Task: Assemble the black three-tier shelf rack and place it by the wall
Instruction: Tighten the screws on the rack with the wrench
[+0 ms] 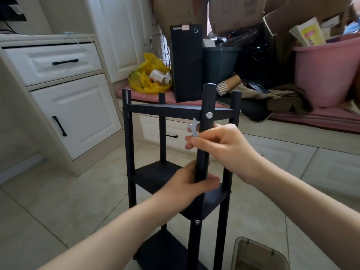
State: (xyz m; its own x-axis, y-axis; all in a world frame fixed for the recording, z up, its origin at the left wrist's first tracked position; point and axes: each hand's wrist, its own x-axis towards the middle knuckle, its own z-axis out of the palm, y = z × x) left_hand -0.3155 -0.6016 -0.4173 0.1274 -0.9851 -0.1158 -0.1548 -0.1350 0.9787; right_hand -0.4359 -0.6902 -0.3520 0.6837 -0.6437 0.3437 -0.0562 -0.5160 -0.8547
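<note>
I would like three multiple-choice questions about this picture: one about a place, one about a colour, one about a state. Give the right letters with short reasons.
1. Where is the yellow bag?
A. in a drawer
B. left of the computer tower
C. on the counter

2. What colour is the tub at the right?
A. pink
B. blue
C. green

3. What does the left hand do?
A. rests on the floor
B. holds the bag
C. grips the rack's near post

Answers:
1 B: the bag lies to the tower's left.
2 A: its wall is plainly pink.
3 C: its fingers curl round the post.
</note>
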